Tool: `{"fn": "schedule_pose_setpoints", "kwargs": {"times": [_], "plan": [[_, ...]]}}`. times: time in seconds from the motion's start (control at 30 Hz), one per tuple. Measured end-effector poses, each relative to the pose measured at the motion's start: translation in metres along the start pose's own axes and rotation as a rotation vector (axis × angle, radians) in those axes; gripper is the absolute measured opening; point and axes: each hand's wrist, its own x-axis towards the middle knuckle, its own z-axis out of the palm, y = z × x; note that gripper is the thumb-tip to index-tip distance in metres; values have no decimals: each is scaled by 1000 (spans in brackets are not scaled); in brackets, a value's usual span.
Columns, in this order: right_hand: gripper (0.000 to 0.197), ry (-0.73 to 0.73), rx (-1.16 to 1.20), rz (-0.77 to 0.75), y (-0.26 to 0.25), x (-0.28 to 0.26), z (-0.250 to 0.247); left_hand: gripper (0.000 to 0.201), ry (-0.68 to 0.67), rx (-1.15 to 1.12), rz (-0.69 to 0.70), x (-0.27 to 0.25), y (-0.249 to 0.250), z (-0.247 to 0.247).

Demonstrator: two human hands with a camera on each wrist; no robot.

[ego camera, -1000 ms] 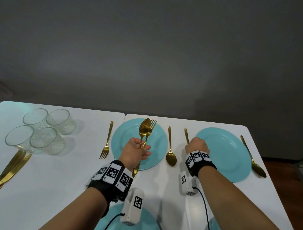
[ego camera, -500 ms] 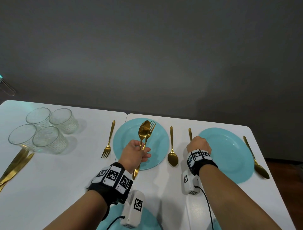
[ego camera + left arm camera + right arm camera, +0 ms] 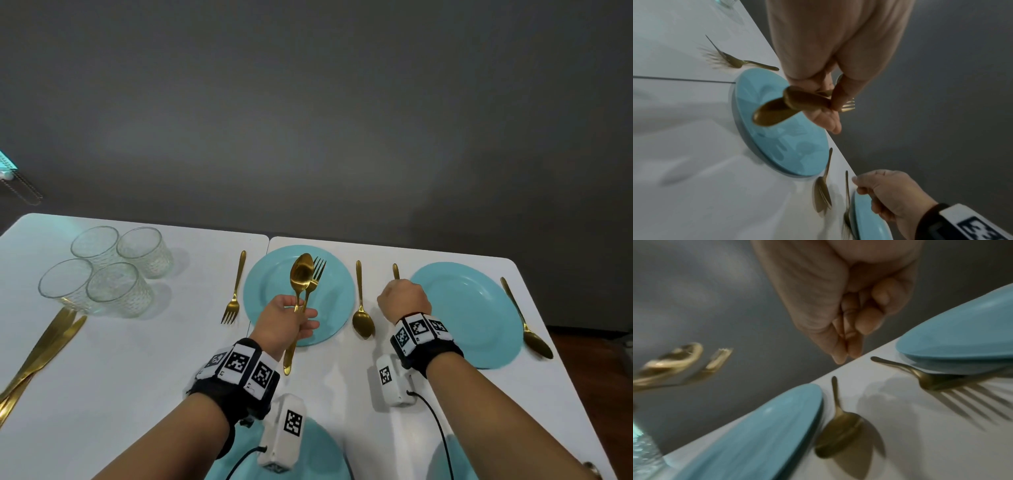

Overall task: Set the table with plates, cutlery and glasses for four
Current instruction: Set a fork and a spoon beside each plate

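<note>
Closest, gripping a gold spoon [image 3: 301,274] and fork [image 3: 318,267] together by the handles in the left hand [image 3: 287,320], heads up over a teal plate [image 3: 267,291]. Just right of that, right hand [image 3: 404,298] curled, holding nothing, above a second fork [image 3: 927,381] lying on the worktop [image 3: 137,359]. Between the hands, a laid spoon [image 3: 363,322]. Far left of both hands, four glasses [image 3: 111,286].

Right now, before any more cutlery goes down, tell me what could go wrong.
The left hand grips a spoon and a fork together above the left plate; separating them one-handed could drop one onto it.
The right hand hovers, fingers curled, over the second fork lying close against the right plate; pulling back could knock it askew.
The knives lie beside the clustered glasses; grabbing one might bump a glass.
</note>
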Motion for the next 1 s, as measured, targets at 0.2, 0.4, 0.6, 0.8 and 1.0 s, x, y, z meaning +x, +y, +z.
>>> {"fn": "schedule_pose_setpoints", "kwargs": {"times": [0.2, 0.4, 0.6, 0.8, 1.0], "plan": [[12, -240, 449, -140, -8, -74, -16, 14, -149, -87, 2, -39, -3, -2], [17, -295, 699, -110, -6, -160, -8, 27, -317, 2, -9, -88, -34, -10], [14, -261, 806, -29, 12, -233, 13, 29, -415, 86, -10, -145, -68, -15], [6, -239, 858, 54, 36, -285, 35, 25, -440, 163, -9, -178, -104, -17], [14, -185, 855, 76, 53, -308, 43, 21, -390, 243, -11, -195, -124, -15]]}}
